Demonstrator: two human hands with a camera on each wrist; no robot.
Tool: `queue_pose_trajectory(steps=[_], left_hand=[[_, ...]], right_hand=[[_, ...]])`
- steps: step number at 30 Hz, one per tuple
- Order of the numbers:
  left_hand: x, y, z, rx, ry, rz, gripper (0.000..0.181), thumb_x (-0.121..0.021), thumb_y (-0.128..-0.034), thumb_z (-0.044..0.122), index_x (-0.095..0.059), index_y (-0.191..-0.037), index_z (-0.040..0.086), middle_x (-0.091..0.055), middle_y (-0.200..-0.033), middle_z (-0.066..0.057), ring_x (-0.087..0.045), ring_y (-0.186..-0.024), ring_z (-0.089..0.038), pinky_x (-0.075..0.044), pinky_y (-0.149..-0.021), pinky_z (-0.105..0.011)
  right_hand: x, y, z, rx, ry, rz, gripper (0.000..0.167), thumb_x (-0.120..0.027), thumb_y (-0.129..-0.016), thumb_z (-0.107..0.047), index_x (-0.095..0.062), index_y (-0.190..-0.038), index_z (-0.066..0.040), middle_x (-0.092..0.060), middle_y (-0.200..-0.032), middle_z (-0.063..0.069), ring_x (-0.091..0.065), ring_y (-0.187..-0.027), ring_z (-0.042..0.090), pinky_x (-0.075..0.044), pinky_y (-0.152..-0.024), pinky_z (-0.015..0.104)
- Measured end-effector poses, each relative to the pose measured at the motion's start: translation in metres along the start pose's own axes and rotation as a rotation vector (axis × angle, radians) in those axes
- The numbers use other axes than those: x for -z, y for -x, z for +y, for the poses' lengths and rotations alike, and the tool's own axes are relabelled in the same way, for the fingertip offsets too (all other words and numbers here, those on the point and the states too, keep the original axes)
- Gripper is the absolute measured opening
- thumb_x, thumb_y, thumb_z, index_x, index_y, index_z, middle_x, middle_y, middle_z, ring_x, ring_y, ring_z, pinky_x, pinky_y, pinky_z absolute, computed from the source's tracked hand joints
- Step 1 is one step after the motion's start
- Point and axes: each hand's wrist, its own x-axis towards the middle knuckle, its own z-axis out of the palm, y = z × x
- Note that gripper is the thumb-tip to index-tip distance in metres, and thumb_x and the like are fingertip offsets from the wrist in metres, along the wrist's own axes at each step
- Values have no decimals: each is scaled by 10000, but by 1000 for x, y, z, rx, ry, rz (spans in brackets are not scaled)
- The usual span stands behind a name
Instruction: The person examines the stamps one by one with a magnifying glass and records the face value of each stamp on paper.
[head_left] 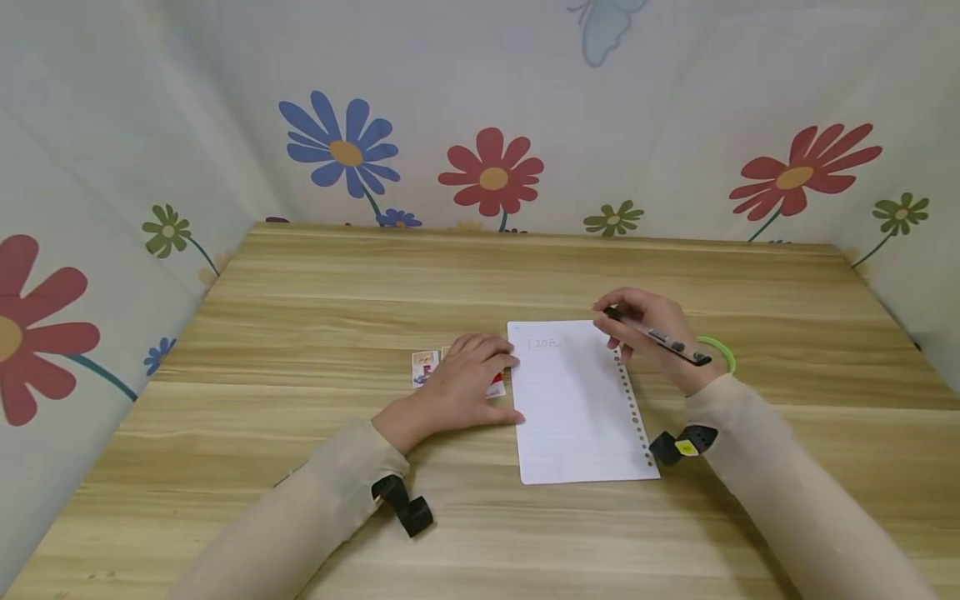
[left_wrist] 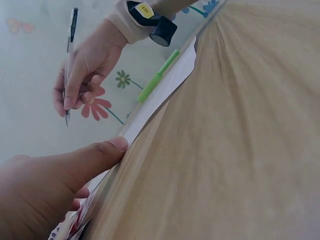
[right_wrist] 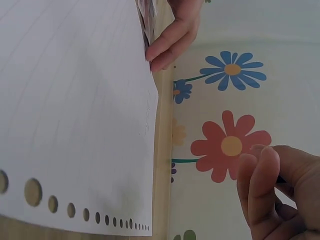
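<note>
A loose sheet of lined paper (head_left: 577, 408) lies on the table, punched with holes along its right edge. Faint handwriting, seemingly "120" and a character, stands near its top left. My left hand (head_left: 474, 379) rests at the sheet's left edge, its thumb and fingertips touching that edge. Small picture cards (head_left: 423, 367) lie partly hidden beneath this hand. Above the sheet's top right corner, my right hand (head_left: 648, 329) holds a clear-barrelled pen (head_left: 663, 339) with a black end. In the left wrist view the pen (left_wrist: 70, 65) points tip down, apart from the paper.
Just behind the right wrist sits a bright green curved item (head_left: 727, 353), partly hidden. The wooden table (head_left: 337, 292) meets a flower-printed cloth wall (head_left: 600, 150) at the back and sides. Black wrist cameras (head_left: 405, 507) hang off both sleeves.
</note>
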Motion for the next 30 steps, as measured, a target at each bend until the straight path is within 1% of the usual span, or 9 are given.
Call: queue_pose_trajectory(steps=[4, 8, 12, 14, 18, 20, 25, 30], left_hand=[[-2, 0, -2, -12, 7, 19, 757, -736, -733, 590, -594, -1274, 79, -514, -1357, -55, -407, -1327, -235, -248, -1173, -415], [-2, 0, -2, -13, 8, 19, 762, -735, -733, 594, -592, -1279, 82, -513, -1358, -55, -403, -1331, -237, -246, -1174, -414], [-2, 0, -3, -22, 11, 24, 757, -731, -735, 595, -589, -1280, 89, -511, -1360, -54, -405, -1328, -238, -254, -1170, -419], [-2, 0, -3, -29, 17, 32, 750, -735, -735, 589, -589, -1277, 92, -512, -1359, -58, -408, -1326, -243, -260, -1168, -426], [-1, 1, -3, -29, 27, 49, 735, -744, -729, 579, -593, -1266, 101, -515, -1360, -63, -410, -1326, -253, -278, -1158, -439], [-1, 1, -3, -30, 31, 59, 727, -748, -727, 575, -596, -1261, 105, -516, -1360, -62, -410, -1328, -254, -287, -1152, -443], [-1, 1, -4, -35, 44, 77, 713, -751, -734, 561, -596, -1262, 107, -513, -1367, -63, -412, -1330, -255, -296, -1147, -450], [0, 1, -4, -30, 44, 83, 712, -749, -738, 560, -591, -1270, 114, -510, -1376, -59, -411, -1333, -251, -291, -1153, -447]], right_hand=[[7, 6, -4, 37, 20, -23, 227, -667, -888, -85, -612, -1088, 7, -645, -833, 205, -599, -589, 154, -549, -522, 288], [14, 10, -4, 24, 16, -50, 261, -678, -862, -22, -607, -1105, 42, -649, -867, 210, -618, -630, 82, -570, -548, 274], [19, 11, 1, 14, 12, -63, 299, -679, -847, 14, -600, -1133, 59, -632, -924, 220, -621, -692, 23, -585, -576, 273], [21, 13, 2, -4, 17, -65, 312, -683, -845, 13, -598, -1144, 39, -627, -942, 209, -620, -717, 41, -588, -594, 267], [24, 17, 6, -38, 24, -73, 330, -686, -852, -12, -589, -1167, 2, -626, -969, 175, -623, -777, 123, -591, -628, 258], [26, 19, 8, -39, 33, -72, 327, -686, -856, -21, -588, -1167, -6, -631, -972, 168, -628, -792, 146, -595, -637, 276], [30, 24, 13, -19, 52, -53, 325, -690, -860, -49, -589, -1166, -6, -639, -952, 171, -634, -779, 127, -598, -641, 302], [35, 28, 20, 10, 60, -49, 354, -705, -846, -47, -590, -1176, 4, -662, -969, 167, -634, -791, 91, -585, -645, 239]])
